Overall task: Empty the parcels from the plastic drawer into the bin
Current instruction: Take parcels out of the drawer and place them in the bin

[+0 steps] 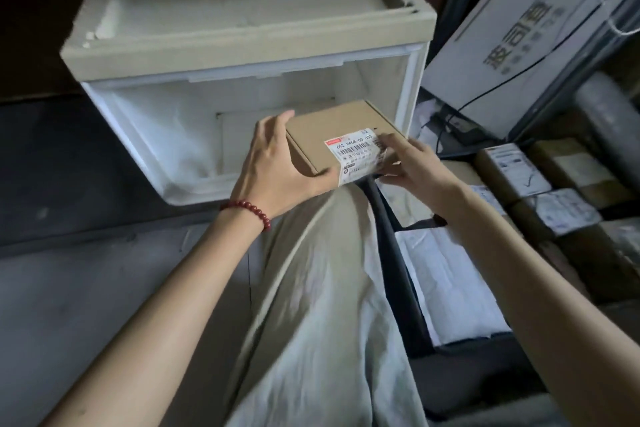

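L hand & R hand, each grip curled round flat brown cardboard parcel w/ label, above open white plastic drawer.

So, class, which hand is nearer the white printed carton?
Right. The right hand holds the brown cardboard parcel at the end toward the white printed carton; the left hand holds the opposite end, farther off.

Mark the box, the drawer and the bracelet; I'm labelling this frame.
box (pixel 332 121), head view, bare cardboard top.
drawer (pixel 149 128), head view, inner left wall.
bracelet (pixel 249 207), head view, red beads at the wrist.
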Motion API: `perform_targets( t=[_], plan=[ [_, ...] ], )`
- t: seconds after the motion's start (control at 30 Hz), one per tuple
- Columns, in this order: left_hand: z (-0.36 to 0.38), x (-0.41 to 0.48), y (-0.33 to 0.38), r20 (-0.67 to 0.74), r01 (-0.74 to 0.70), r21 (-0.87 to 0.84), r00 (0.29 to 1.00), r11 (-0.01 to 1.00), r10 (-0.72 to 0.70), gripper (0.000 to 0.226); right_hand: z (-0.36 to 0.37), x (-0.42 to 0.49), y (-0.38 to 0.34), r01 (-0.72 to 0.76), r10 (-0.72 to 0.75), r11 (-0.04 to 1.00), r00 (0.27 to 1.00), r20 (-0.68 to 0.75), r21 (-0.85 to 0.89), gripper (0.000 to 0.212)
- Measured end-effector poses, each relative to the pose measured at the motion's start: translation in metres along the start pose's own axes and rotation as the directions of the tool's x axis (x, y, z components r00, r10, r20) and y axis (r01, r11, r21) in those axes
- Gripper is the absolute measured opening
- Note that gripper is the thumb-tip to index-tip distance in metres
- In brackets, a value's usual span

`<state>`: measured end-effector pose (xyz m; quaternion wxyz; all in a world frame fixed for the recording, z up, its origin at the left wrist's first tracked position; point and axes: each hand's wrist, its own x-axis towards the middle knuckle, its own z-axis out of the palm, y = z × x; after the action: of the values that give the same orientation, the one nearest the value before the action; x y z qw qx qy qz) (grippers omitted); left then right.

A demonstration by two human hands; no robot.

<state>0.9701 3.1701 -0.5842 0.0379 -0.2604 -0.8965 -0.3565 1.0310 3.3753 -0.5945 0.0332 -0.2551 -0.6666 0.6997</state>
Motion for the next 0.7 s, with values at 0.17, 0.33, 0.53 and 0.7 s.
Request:
perform_targets(
  t=[0.17, 0.33, 0.53, 0.7],
  plan=[
    [0.018, 0.001, 0.023, 0.105, -0.136, 0.002, 0.985, 0.991, 0.135, 0.107, -0.038, -0.028, 0.005, 0.038, -0.029, 0.997, 0.991, -0.132, 0.068, 0.025],
    [0.049, 0.013, 0.036, 0.198, -0.255, 0.001, 0.948, 0.967, 0.250, 0.112, -0.068, -0.050, 0.011, 0.038, -0.044, 0.999, 0.975, -0.218, -0.030, 0.041],
    [0.089, 0.006, 0.035, 0.212, -0.228, -0.175, 0.941, 0.958, 0.263, 0.088, -0.088, -0.067, 0.039, 0.083, -0.099, 0.992, 0.980, -0.175, -0.095, 0.069],
    [0.099, 0.008, 0.025, 0.242, -0.234, -0.206, 0.929, 0.950, 0.281, 0.072, -0.092, -0.067, 0.049, 0.173, -0.196, 0.975, 0.964, -0.182, -0.136, 0.082]
  ],
)
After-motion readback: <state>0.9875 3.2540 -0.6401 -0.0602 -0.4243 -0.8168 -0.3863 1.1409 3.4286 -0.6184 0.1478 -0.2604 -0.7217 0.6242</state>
